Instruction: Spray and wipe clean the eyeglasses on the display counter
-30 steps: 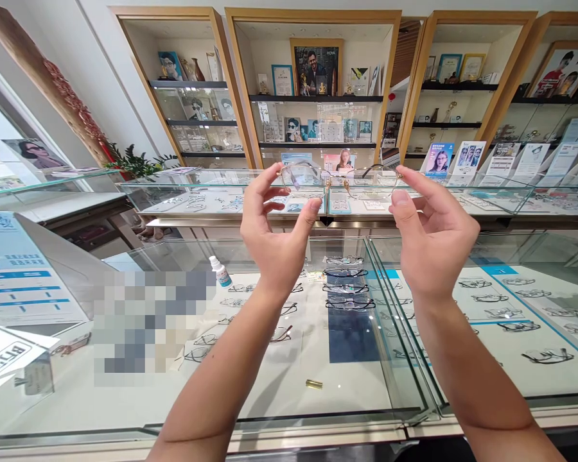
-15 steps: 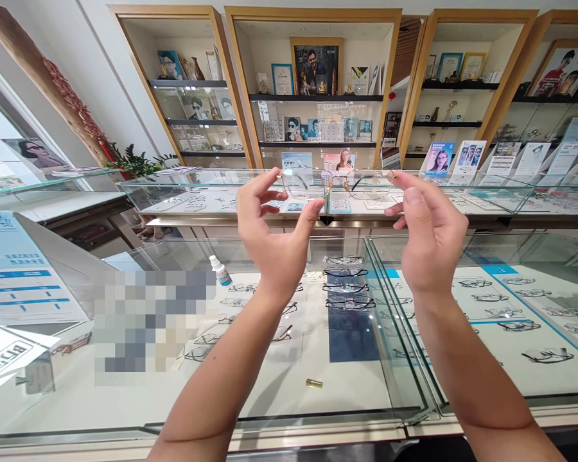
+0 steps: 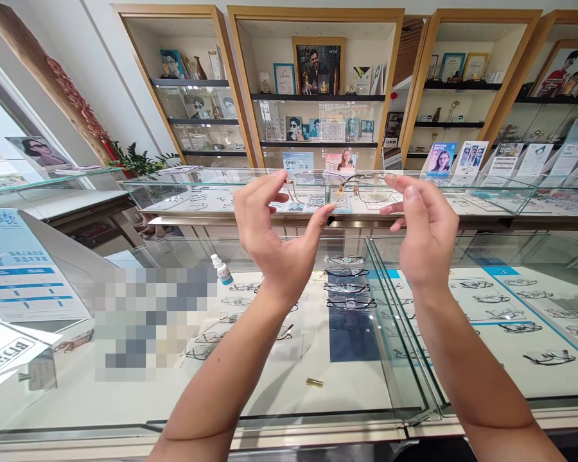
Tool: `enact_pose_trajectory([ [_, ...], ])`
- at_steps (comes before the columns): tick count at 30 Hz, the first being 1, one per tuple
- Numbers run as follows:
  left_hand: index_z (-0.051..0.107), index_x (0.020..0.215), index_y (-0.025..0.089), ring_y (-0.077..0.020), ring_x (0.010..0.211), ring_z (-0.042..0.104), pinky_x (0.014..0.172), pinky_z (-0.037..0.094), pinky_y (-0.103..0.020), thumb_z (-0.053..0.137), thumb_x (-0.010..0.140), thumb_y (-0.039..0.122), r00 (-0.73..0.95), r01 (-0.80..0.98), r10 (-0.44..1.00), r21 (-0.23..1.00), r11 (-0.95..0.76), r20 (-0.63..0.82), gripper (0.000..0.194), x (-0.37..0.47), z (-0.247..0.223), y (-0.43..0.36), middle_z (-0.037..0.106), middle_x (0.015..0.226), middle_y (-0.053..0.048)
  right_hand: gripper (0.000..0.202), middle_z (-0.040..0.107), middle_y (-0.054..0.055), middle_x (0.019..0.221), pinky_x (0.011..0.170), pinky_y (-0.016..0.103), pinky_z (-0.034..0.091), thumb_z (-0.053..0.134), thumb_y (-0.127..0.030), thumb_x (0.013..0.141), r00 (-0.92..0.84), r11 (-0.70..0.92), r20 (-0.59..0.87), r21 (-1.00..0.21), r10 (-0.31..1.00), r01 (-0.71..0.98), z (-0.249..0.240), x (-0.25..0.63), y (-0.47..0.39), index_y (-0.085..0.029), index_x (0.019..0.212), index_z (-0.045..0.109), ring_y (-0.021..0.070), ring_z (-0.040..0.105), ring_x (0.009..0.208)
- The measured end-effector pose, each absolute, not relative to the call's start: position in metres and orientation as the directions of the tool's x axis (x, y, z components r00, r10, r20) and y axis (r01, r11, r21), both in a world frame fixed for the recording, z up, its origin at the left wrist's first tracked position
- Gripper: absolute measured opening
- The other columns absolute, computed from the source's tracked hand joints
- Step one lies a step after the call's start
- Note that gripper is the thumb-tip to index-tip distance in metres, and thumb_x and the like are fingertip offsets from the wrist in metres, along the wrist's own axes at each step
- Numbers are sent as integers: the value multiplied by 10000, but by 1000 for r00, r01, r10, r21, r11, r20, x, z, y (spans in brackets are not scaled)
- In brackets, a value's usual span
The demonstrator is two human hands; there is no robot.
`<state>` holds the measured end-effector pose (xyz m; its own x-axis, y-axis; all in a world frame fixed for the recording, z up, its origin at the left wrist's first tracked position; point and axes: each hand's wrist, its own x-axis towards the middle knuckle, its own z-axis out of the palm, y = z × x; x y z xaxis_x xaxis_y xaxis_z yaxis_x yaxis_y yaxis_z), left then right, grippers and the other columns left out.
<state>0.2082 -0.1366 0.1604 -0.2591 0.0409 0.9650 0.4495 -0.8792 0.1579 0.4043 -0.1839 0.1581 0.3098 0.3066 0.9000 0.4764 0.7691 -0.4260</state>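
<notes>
A pair of thin, gold-rimmed eyeglasses [image 3: 356, 188] is held up in front of me, roughly level, between my two hands. My left hand [image 3: 282, 240] has its index fingertip at the left end of the frame. Its thumb reaches to just below the left lens, and whether the thumb touches the rim I cannot tell. At the frame's other end, my right hand [image 3: 426, 234] pinches the right hinge area with its index finger and thumb; the exact contact is partly hidden. Other fingers of both hands are loosely curled.
Below is a glass display counter [image 3: 270, 410] with rows of eyeglasses. On it are a small white bottle [image 3: 222, 269], a short gold-coloured piece [image 3: 315, 383] and a blurred patch at left. A sign stand [image 3: 24, 269] stands left. Farther back is another glass counter [image 3: 212, 221].
The eyeglasses have turned slightly, so the lenses look flatter. My left thumb has shifted right and a little down, and my right hand has come slightly inward.
</notes>
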Motion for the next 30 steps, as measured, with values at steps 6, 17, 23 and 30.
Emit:
enact_pose_trajectory([
  [6,688,1320,271,-239,958,714,799,590,-451,898,873,608,-258,469,-36,93,-878,966,599,210,163,-137,730,1279,-93,285,806,70,1292,766,379,713,581,-495,1124,324,790,905,-405,275,461,158,402,-183,-307,1248,755,227,825,1001],
  [17,670,1438,311,-232,1060,740,900,624,-401,874,907,572,-255,337,216,296,-894,943,626,209,156,-115,722,1465,-93,300,788,84,1348,693,389,703,578,-464,1123,332,743,928,-342,170,576,159,397,-191,-319,1315,758,245,826,1037],
  [23,674,1433,308,-232,1087,737,901,621,-386,877,904,573,-254,311,240,314,-897,937,626,211,154,-112,718,1445,-92,310,784,89,1372,705,422,705,579,-470,1124,319,747,937,-315,145,585,158,397,-190,-331,1341,754,268,822,1058],
  [30,667,1408,309,-227,1038,733,876,601,-394,869,898,610,-269,323,199,283,-903,942,625,211,153,-111,723,1400,-94,314,783,89,1375,724,428,707,598,-485,1110,344,752,922,-353,179,556,159,397,-191,-326,1323,764,256,816,1021],
])
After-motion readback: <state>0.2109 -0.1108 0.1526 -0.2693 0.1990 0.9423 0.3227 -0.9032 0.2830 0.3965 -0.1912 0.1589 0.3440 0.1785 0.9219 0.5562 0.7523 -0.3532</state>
